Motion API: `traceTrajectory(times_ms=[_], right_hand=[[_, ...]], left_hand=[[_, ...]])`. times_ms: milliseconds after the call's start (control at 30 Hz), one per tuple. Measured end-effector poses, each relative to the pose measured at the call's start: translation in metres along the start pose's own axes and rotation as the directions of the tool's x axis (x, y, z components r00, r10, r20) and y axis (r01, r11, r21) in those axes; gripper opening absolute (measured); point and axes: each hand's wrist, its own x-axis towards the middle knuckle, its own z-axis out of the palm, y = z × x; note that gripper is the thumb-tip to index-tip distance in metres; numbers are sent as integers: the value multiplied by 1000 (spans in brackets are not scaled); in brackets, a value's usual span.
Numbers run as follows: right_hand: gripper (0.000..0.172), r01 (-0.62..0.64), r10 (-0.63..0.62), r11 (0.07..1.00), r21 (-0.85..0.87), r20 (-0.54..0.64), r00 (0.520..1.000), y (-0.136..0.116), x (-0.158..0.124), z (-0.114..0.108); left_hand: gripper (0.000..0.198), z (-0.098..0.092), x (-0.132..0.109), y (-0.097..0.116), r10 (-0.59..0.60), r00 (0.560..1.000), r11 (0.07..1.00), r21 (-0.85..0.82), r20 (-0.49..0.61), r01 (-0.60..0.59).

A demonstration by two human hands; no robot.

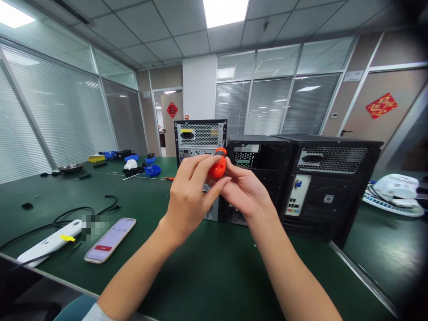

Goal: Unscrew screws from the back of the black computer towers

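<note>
Between my two hands is a screwdriver (219,168) with an orange-red handle and a dark band; its butt end faces me and its tip is hidden. My left hand (187,196) grips the handle from the left with curled fingers and thumb. From the right, my right hand (247,189) closes on it too, its fingertips partly covered. Directly behind the hands stands a computer case (200,140) with a silver back panel and a power socket. Beside it are a black case (264,156) with an open section and another black case (334,191) with ports.
On the green table (200,276) at left lie a phone (110,240), a white power strip (50,245) and black cables (76,209). Farther back are blue trays (153,170), a metal dish (70,168) and a yellow tray (96,158). A white device (396,186) sits at far right.
</note>
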Motion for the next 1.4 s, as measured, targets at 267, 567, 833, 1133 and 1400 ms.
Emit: traceTrajectory(times_ms=[267, 567, 833, 1133, 1400], right_hand=[[19, 25, -23, 999, -48, 39, 999, -1, 2, -2], [33, -6, 8, 997, 82, -26, 1000, -1, 0, 2], [38, -27, 31, 978, 206, -13, 999, -5, -4, 4], [40, -14, 16, 980, 199, -9, 1000, -5, -7, 2], [36, -2, -1, 979, 204, 13, 1000, -1, -5, 1]], left_hand=[[29, 10, 0, 0, -109, 993, 993, 30, -50, 110], [31, 16, -5, -1, -47, 994, 993, 101, -97, 57], [31, 20, -2, 0, 46, 995, 994, 104, -92, -37], [27, 20, 2, 2, 114, 991, 986, 128, -73, -104], [28, 16, 2, -2, 183, 982, 971, 161, -37, -175]])
